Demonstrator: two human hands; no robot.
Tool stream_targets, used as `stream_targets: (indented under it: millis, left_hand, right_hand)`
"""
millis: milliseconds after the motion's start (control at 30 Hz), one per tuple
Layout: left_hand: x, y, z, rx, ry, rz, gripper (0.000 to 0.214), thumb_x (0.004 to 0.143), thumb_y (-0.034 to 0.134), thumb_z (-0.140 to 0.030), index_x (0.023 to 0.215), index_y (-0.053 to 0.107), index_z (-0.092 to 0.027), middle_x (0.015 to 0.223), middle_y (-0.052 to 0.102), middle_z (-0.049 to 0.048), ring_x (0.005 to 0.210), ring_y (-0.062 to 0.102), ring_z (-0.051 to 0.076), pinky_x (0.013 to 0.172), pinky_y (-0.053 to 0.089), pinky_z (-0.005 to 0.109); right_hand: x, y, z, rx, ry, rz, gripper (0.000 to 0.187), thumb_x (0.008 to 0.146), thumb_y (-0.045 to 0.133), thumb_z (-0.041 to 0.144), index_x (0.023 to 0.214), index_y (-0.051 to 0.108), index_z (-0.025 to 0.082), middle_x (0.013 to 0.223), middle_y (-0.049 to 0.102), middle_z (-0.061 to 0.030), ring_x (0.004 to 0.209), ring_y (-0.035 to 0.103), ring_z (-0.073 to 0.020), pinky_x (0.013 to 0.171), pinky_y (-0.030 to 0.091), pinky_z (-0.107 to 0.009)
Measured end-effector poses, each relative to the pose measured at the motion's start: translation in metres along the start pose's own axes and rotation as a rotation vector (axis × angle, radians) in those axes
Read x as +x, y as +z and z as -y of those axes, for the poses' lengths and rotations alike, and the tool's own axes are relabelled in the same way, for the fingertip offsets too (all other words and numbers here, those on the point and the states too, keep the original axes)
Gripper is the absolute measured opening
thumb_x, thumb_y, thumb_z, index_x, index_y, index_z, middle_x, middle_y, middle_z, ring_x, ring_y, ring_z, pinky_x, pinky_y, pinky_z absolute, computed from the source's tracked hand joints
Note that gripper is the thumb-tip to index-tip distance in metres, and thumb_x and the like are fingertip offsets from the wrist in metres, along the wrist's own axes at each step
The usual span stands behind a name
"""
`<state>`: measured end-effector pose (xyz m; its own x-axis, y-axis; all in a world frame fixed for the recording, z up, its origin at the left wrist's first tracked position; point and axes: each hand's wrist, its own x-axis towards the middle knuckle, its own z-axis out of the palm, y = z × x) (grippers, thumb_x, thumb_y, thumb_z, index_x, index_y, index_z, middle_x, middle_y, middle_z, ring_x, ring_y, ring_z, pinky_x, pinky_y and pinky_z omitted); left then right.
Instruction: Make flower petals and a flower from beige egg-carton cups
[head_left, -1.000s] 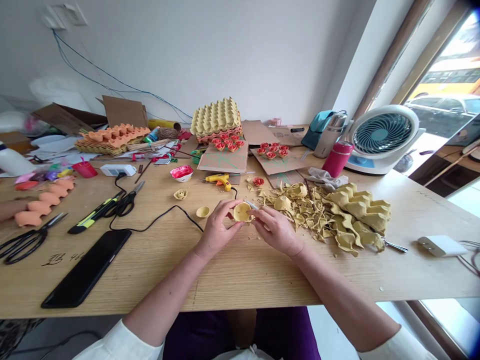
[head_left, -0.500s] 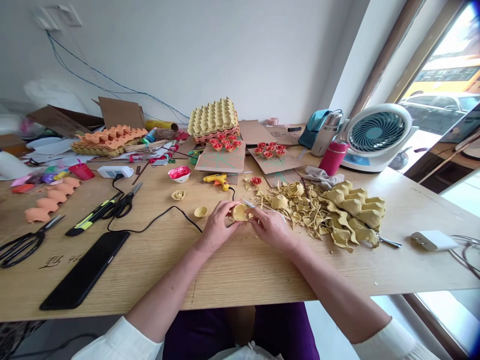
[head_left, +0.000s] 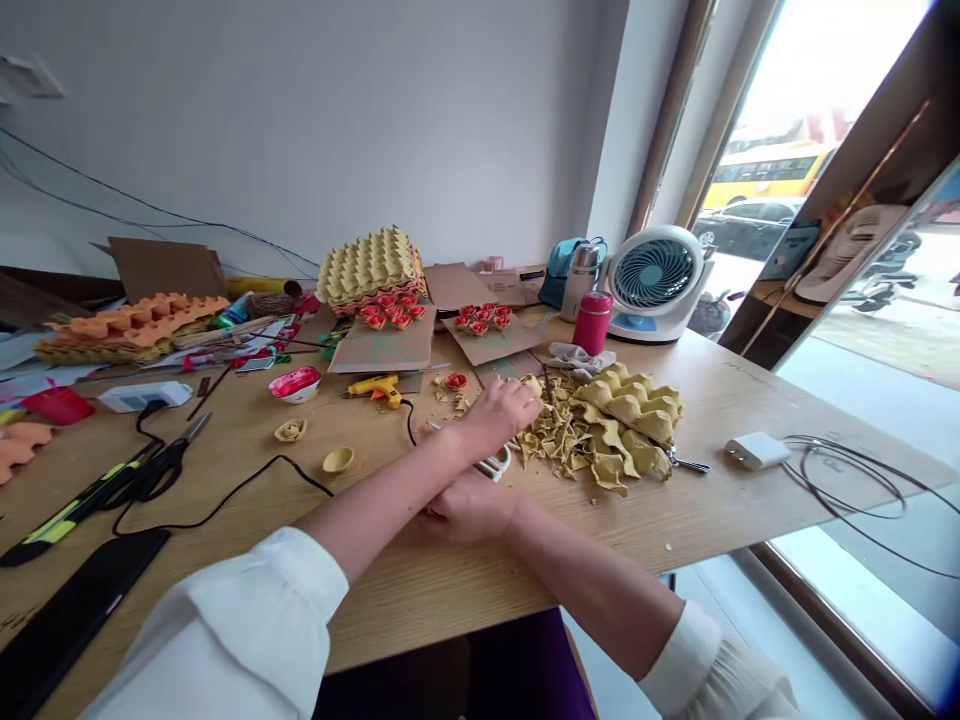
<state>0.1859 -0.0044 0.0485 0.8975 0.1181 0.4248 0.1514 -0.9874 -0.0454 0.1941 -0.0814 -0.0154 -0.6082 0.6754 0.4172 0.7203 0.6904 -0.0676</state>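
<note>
My left hand (head_left: 506,408) reaches across above my right wrist to the left edge of a pile of torn yellow egg-carton scraps (head_left: 559,440). Its fingers curl downward beside a carton cup (head_left: 532,385); their tips and whatever they grip are hidden. Low over the table, my right hand (head_left: 466,508) is closed with the fingers pinched, and what it holds cannot be made out. White-handled scissors (head_left: 495,463) lie just beyond it, partly covered by my left forearm. To the left rest a trimmed yellow cup (head_left: 338,460) and a yellow carton rose (head_left: 290,430).
A yellow glue gun (head_left: 377,388), its black cord trailing, sits near a dish of red paint (head_left: 295,384). Red roses stand on cardboard (head_left: 386,348) behind. An uncut carton piece (head_left: 634,400) and a fan (head_left: 655,280) are to the right; black scissors (head_left: 154,465) lie left.
My hands have parted from around the yellow cup. The left has crossed over the right to the scrap pile, and the right has drawn nearer to me. The view has turned right.
</note>
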Motion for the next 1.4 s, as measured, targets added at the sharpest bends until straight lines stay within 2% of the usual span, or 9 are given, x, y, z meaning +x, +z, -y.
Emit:
stream_targets:
  millis: [100, 200, 300, 567, 700, 833, 1067, 1267, 1400]
  left_hand:
    - [0.02, 0.007, -0.003, 0.036, 0.039, 0.058, 0.018, 0.085, 0.059, -0.005, 0.097, 0.064, -0.019, 0.105, 0.067, 0.012, 0.099, 0.058, 0.028, 0.086, 0.043, 0.04]
    - [0.019, 0.004, 0.007, 0.045, 0.051, 0.13, 0.031, 0.076, 0.072, -0.007, 0.104, 0.066, -0.019, 0.106, 0.069, 0.0109, 0.1, 0.058, 0.029, 0.087, 0.044, 0.041]
    - [0.005, -0.006, 0.019, -0.135, -0.1, -0.015, 0.044, 0.078, 0.075, -0.016, 0.12, 0.063, -0.02, 0.117, 0.066, 0.0114, 0.107, 0.058, 0.029, 0.093, 0.046, 0.041]
    - [-0.092, -0.023, 0.032, -0.864, -0.496, -0.231, 0.048, 0.079, 0.072, -0.024, 0.123, 0.055, -0.021, 0.117, 0.066, 0.0077, 0.102, 0.065, 0.021, 0.086, 0.052, 0.032]
    - [-0.138, -0.028, 0.03, -0.908, -0.59, -0.334, 0.046, 0.077, 0.076, -0.027, 0.115, 0.051, -0.02, 0.109, 0.065, 0.0064, 0.096, 0.065, 0.018, 0.084, 0.053, 0.029]
    - [-0.163, -0.024, 0.032, -0.936, -0.64, -0.386, 0.05, 0.077, 0.076, -0.031, 0.117, 0.05, -0.019, 0.112, 0.065, 0.0079, 0.097, 0.066, 0.019, 0.085, 0.053, 0.03]
    - [-0.176, -0.011, 0.032, -1.138, -0.703, -0.415, 0.056, 0.073, 0.077, -0.031, 0.121, 0.051, -0.019, 0.112, 0.066, 0.0088, 0.097, 0.065, 0.02, 0.082, 0.053, 0.029]
    - [-0.175, -0.013, 0.017, -1.106, -0.697, -0.326, 0.053, 0.068, 0.082, -0.029, 0.109, 0.051, -0.02, 0.105, 0.061, 0.0038, 0.082, 0.059, 0.014, 0.07, 0.049, 0.024]
    - [-0.175, -0.015, 0.013, -0.991, -0.682, -0.248, 0.058, 0.069, 0.081, -0.026, 0.121, 0.055, -0.021, 0.104, 0.064, 0.003, 0.074, 0.053, 0.012, 0.064, 0.044, 0.023]
  right_hand:
    - [-0.001, 0.0, -0.006, 0.002, 0.025, -0.019, 0.02, 0.091, 0.058, 0.027, 0.086, 0.072, 0.014, 0.087, 0.077, -0.01, 0.075, 0.064, -0.021, 0.068, 0.042, -0.032]
    - [0.001, -0.002, -0.007, 0.038, 0.02, -0.031, 0.017, 0.092, 0.057, 0.026, 0.09, 0.071, 0.016, 0.093, 0.076, -0.0085, 0.081, 0.064, -0.0202, 0.071, 0.043, -0.03]
    - [0.001, -0.005, -0.005, 0.094, 0.055, -0.012, 0.014, 0.093, 0.057, 0.025, 0.091, 0.069, 0.017, 0.09, 0.075, -0.0066, 0.076, 0.063, -0.0175, 0.067, 0.04, -0.028]
    - [-0.001, -0.009, -0.004, 0.161, 0.092, -0.067, 0.009, 0.094, 0.056, 0.021, 0.09, 0.063, 0.018, 0.088, 0.072, -0.0034, 0.076, 0.062, -0.0152, 0.069, 0.037, -0.027]
    - [-0.003, -0.011, -0.006, 0.132, 0.14, -0.08, 0.018, 0.094, 0.057, 0.024, 0.077, 0.059, 0.019, 0.077, 0.068, -0.0025, 0.069, 0.058, -0.0152, 0.068, 0.036, -0.028]
    - [-0.005, -0.016, -0.014, 0.132, 0.293, -0.177, 0.015, 0.098, 0.049, 0.021, 0.091, 0.062, 0.019, 0.086, 0.067, -0.0042, 0.077, 0.059, -0.0159, 0.072, 0.039, -0.027]
    - [-0.017, -0.02, -0.033, -0.039, 0.691, -0.096, 0.011, 0.094, 0.054, 0.025, 0.101, 0.061, 0.02, 0.098, 0.064, -0.0088, 0.091, 0.06, -0.0226, 0.081, 0.044, -0.032]
    - [-0.024, -0.017, -0.038, -0.129, 0.783, 0.102, 0.021, 0.094, 0.055, 0.036, 0.107, 0.059, 0.02, 0.103, 0.064, -0.0111, 0.095, 0.062, -0.0262, 0.083, 0.045, -0.036]
    - [-0.022, -0.018, -0.035, -0.184, 0.842, 0.186, 0.024, 0.092, 0.057, 0.041, 0.103, 0.058, 0.02, 0.101, 0.068, -0.0109, 0.091, 0.064, -0.0264, 0.078, 0.043, -0.035]
